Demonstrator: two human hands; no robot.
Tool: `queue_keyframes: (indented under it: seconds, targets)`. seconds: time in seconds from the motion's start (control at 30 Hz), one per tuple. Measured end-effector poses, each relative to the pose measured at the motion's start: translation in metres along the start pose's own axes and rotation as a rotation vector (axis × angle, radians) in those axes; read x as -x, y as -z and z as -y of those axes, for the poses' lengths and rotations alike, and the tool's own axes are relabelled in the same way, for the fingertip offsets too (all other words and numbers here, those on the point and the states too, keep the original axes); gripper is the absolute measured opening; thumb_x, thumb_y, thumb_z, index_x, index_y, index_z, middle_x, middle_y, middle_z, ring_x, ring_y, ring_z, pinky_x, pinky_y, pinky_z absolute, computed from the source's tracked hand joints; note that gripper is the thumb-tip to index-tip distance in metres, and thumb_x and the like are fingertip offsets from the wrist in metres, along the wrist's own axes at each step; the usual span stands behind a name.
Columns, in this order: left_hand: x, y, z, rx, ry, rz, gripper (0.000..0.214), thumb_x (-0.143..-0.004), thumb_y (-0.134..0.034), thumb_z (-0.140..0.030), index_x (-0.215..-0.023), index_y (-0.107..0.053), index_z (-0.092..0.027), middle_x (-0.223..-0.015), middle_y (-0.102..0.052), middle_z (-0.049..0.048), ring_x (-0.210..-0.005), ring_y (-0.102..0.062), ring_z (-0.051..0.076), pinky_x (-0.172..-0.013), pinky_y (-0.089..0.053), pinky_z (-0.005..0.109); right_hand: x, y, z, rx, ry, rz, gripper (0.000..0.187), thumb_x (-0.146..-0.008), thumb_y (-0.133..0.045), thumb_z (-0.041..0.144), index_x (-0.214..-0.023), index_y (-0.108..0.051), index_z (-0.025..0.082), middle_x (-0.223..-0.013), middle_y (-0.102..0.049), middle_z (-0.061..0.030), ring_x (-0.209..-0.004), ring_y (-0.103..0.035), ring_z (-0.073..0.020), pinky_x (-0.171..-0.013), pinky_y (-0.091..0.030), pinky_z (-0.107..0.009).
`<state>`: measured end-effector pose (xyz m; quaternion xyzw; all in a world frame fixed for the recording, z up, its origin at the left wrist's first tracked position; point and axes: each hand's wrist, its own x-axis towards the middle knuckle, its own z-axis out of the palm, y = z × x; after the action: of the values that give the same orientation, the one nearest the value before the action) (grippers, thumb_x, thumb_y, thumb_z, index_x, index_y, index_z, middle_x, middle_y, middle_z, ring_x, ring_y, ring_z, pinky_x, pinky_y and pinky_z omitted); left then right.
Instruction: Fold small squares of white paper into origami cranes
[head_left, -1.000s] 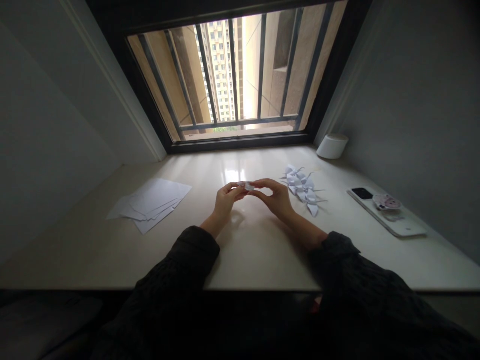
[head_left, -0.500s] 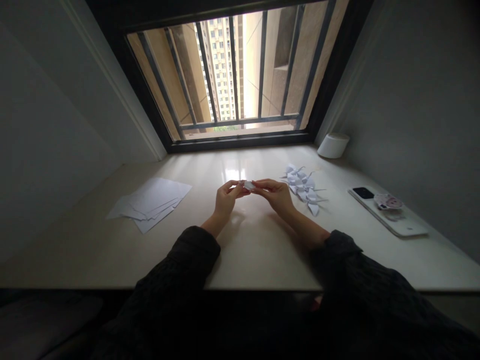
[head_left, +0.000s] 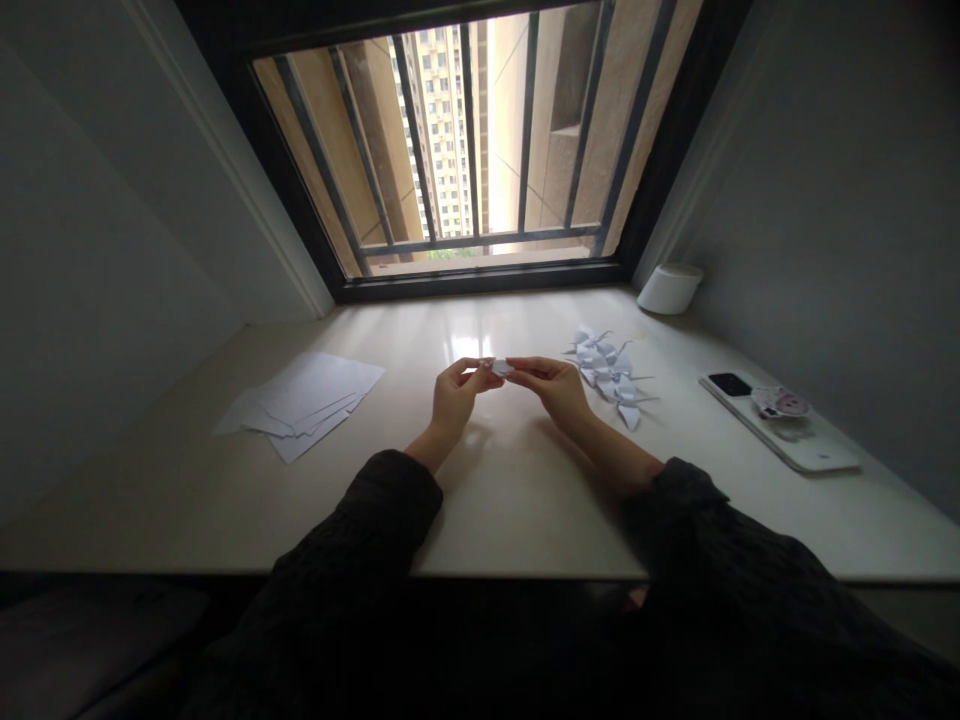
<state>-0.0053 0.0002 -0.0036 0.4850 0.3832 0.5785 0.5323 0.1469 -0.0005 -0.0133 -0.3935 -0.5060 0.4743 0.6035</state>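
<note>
Between my two hands is a small piece of folded white paper (head_left: 500,368), held above the middle of the table. My left hand (head_left: 456,390) pinches its left side with thumb and fingers. From the other side, my right hand (head_left: 553,385) grips the right edge in a pinch. Fingertips cover much of the paper, so its exact folded shape is hard to make out. Just right of my right hand lies a cluster of several folded white paper cranes (head_left: 607,370). Flat sheets of white paper (head_left: 315,390) overlap in a loose pile to the left.
On the right lies a white phone (head_left: 795,440) with a round cartoon grip (head_left: 780,402) on its back. A white cylindrical object (head_left: 670,290) stands at the back right corner by the wall. A barred window (head_left: 480,290) closes off the table's far side.
Both hands keep hold of the folded paper, and its visible outline has shifted slightly between the fingertips. The view has moved a little; the cranes and sheets lie as before.
</note>
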Motion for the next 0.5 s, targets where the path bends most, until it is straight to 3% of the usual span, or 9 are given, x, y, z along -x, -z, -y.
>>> queue_keyframes:
  seconds: [0.17,0.5]
  targets:
    - [0.0005,-0.0012,0.0004,0.024,0.028,-0.012,0.030,-0.070,-0.073,-0.040,-0.079,-0.068,-0.012,-0.070,-0.072,0.0055,-0.069,-0.070,0.020,-0.083,-0.056,0.041,-0.0019,0.0011,-0.0054,0.027,0.056,0.013,0.025,-0.059,-0.081,0.033,-0.082,-0.075,0.023,-0.084,-0.075,-0.0039,-0.080,-0.071,-0.0232,-0.082,-0.055,-0.040]
    - [0.0015,-0.0019,-0.0018,0.007,0.057,-0.013,0.032,-0.069,-0.073,-0.043,-0.077,-0.067,-0.012,-0.070,-0.072,0.0066,-0.070,-0.071,0.021,-0.083,-0.054,0.041,0.0009,0.0031,0.0009,0.330,0.248,-0.035,0.015,-0.072,-0.071,0.036,-0.081,-0.075,0.024,-0.083,-0.075,-0.0023,-0.080,-0.069,-0.0215,-0.079,-0.053,-0.035]
